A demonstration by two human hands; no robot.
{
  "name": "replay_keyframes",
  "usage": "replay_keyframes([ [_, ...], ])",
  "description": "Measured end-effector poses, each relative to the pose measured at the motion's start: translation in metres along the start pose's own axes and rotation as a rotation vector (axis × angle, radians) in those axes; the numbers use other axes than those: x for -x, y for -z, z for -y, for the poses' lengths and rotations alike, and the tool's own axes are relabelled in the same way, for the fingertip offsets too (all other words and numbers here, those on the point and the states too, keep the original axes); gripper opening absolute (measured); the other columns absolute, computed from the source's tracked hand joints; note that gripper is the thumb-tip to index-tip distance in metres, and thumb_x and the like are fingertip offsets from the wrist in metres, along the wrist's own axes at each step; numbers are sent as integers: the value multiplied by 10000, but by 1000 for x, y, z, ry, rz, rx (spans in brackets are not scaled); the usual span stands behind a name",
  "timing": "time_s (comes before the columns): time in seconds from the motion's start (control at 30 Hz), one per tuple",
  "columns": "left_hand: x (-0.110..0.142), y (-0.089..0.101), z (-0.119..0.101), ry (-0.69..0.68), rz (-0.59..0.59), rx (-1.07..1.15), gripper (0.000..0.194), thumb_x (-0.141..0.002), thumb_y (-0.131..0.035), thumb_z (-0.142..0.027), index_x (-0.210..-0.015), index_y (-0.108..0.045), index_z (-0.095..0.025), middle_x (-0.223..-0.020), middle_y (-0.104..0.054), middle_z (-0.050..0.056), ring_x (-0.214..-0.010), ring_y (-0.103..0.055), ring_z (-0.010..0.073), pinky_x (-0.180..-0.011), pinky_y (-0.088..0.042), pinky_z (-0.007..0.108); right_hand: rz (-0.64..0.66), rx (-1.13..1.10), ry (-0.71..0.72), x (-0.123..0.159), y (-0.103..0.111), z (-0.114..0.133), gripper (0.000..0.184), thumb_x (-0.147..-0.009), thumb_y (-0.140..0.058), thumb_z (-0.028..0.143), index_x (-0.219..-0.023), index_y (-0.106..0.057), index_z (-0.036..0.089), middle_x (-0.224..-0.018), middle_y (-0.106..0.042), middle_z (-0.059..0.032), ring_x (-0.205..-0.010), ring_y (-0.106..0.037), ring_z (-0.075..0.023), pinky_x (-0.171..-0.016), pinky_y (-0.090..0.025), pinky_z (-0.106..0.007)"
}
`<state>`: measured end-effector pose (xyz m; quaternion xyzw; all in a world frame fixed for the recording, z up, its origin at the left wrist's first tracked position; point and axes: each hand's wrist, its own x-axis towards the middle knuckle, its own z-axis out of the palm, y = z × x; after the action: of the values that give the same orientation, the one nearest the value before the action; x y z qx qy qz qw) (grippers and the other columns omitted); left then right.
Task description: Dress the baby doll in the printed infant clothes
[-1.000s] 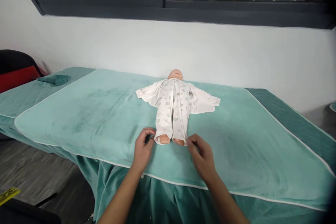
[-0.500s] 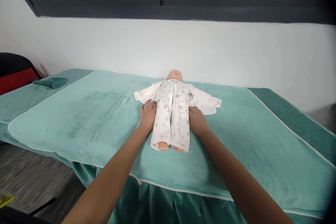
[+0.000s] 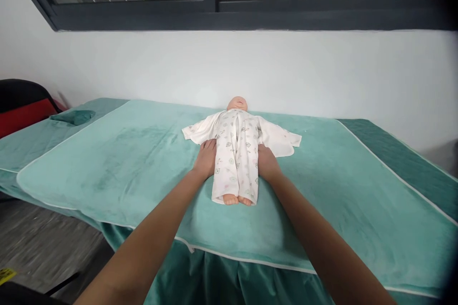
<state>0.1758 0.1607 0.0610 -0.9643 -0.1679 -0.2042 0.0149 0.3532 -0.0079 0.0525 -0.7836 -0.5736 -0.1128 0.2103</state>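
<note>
Green-draped surface (image 3: 107, 162), barred window (image 3: 143, 15), red-black chair (image 3: 26, 113), left hand (image 3: 206, 158) and right hand (image 3: 267, 164) against dressed doll (image 3: 229, 162), grips unclear

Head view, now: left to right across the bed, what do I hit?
Black-and-red chair → left hand → doll's feet → right hand → darker green strip of bed cover.

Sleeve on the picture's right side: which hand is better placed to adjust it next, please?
Probably the right hand: it is close to that sleeve; the left hand lies on the doll's other side.
</note>
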Motion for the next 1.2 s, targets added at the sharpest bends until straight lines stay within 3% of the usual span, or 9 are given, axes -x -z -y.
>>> replay_keyframes([
  [0.27,1,1,1,20,2,15,421,-938,-476,-306,-1311,-540,-122,-1215,-594,177,-1166,-508,311,-1008,-382,440,-112,-163,49,20,15,5,170,-889,-530,224,-772,-648,190,-808,-589,-56,-824,-554,-206,-716,-393,-292],
  [0.5,3,8,-2,39,2,-35,199,-925,-462,-229,-947,-654,-179,-1023,-633,138,-1012,-543,301,-848,-414,421,-144,-237,65,24,12,9,125,-871,-546,199,-803,-651,195,-864,-586,-63,-861,-537,-216,-733,-412,-304],
  [0.67,10,12,-3,91,-53,-51,191,-923,-458,-213,-844,-630,-190,-934,-634,128,-931,-544,292,-818,-395,433,-123,-230,41,30,16,9,151,-851,-523,152,-806,-658,200,-862,-587,-58,-871,-533,-215,-752,-417,-305],
  [0.93,16,8,0,110,-128,49,240,-870,-504,-161,-647,-569,-222,-759,-628,71,-832,-560,238,-780,-399,391,-47,-321,-35,41,22,11,202,-754,-471,87,-646,-578,220,-740,-609,-33,-793,-554,-203,-733,-415,-298],
  [1.07,18,3,5,198,-221,104,263,-794,-442,-33,-641,-541,-222,-719,-623,48,-794,-568,214,-795,-410,374,-156,-392,-197,38,21,-9,228,-798,-410,145,-750,-621,219,-809,-663,-40,-817,-596,-204,-791,-449,-312],
  [1.2,20,-3,12,319,-331,163,276,-788,-390,-11,-683,-529,-225,-767,-630,43,-826,-579,201,-815,-439,356,-359,-95,-593,33,26,-52,300,-831,-477,272,-1032,-666,153,-1116,-656,-161,-1044,-563,-301,-912,-426,-412],
])
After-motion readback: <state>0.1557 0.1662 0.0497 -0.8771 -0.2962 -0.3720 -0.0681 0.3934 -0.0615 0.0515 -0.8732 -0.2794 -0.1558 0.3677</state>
